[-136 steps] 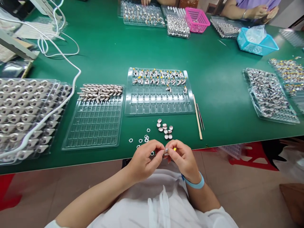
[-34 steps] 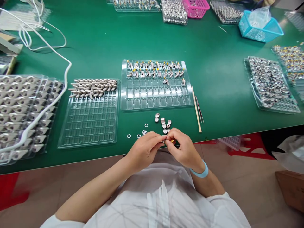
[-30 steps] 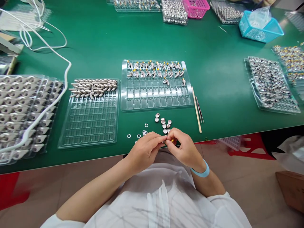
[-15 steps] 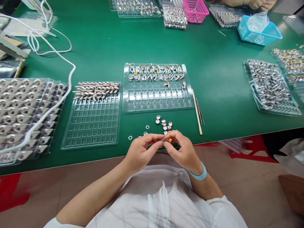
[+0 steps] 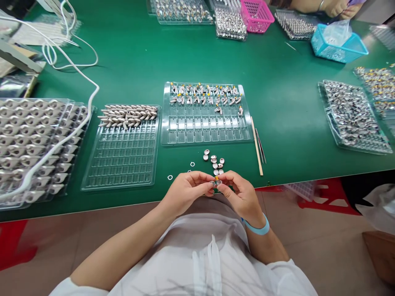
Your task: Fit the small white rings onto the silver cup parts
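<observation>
At the table's front edge, my left hand point(image 5: 188, 190) and my right hand point(image 5: 239, 193) meet fingertip to fingertip. Both pinch a small metal part with a yellow tip point(image 5: 217, 179); its exact kind is too small to make out. Just beyond the fingers lie several small round metal caps point(image 5: 215, 166). Thin white rings point(image 5: 170, 177) are scattered to the left of them. Farther back, a clear plastic tray point(image 5: 206, 133) holds rows of small metal parts with yellow tips point(image 5: 203, 98) in its upper rows.
Left of it, another clear tray point(image 5: 120, 164) carries curved metal pieces point(image 5: 129, 116). A wooden stick point(image 5: 256, 148) and tweezers point(image 5: 261, 146) lie to the right. A white cable point(image 5: 69, 131) crosses stacked trays at far left. Pink point(image 5: 257, 18) and blue baskets point(image 5: 342, 53) stand behind, near another person's hands point(image 5: 342, 8).
My fingers have turned the small metal part, so its yellow tip now points upward between the hands. The whole view has shifted slightly.
</observation>
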### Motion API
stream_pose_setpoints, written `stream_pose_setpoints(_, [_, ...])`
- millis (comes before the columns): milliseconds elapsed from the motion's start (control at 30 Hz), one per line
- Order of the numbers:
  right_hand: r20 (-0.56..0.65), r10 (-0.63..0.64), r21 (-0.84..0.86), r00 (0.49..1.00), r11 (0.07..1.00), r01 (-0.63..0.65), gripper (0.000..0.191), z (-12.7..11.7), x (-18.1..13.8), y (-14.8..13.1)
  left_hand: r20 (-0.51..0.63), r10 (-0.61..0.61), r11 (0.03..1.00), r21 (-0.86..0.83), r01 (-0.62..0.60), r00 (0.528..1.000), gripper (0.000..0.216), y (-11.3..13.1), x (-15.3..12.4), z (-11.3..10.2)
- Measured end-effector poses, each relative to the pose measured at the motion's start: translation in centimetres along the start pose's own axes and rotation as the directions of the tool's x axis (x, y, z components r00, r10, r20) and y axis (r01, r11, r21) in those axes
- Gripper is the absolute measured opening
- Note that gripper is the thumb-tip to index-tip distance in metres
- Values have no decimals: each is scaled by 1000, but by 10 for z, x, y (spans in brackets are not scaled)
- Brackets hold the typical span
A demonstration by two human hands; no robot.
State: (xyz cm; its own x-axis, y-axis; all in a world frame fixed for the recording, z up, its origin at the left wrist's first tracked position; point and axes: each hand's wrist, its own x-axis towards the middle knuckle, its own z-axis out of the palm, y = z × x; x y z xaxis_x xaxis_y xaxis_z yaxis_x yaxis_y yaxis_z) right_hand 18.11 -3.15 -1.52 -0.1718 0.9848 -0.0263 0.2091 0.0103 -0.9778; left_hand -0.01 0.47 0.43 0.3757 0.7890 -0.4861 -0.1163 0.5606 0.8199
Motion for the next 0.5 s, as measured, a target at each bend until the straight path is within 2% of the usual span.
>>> stream_pose_setpoints(167, [-12,-28,-17,1000,999,27,15,-2,0,1,-36,-21,999,32,22,999,19,2,-2,5])
stream_pose_setpoints(500, [4,-24,-81,1000,996,24,14,0,-2,3,-73,53,996,74,-47,996,11,-6,0,4])
